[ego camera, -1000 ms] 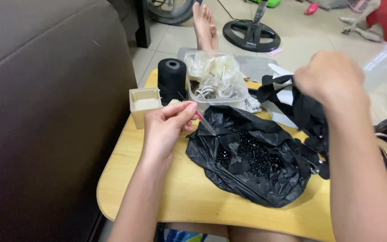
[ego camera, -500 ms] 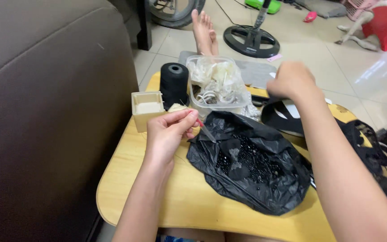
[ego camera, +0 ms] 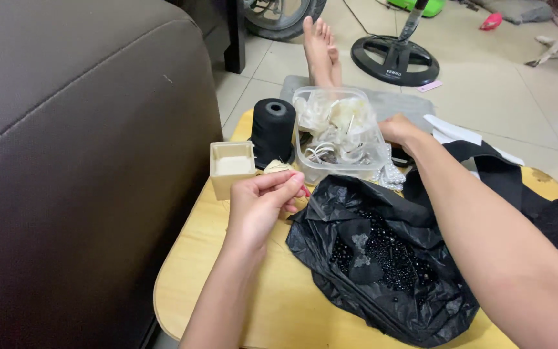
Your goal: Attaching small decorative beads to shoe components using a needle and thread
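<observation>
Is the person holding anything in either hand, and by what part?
The left hand pinches something small and thin at its fingertips; what it is cannot be told. The right hand rests beside the clear plastic box; whether it holds anything cannot be told.

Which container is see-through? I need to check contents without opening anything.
The clear plastic tub beside the right hand; the small cream box is opaque.

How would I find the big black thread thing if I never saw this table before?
Start at the round wooden table beside the brown sofa. At its far edge, between a small cream box and a clear plastic tub, stands the black thread spool. It is the only tall, upright cylinder there, with a hole in its top.
</observation>
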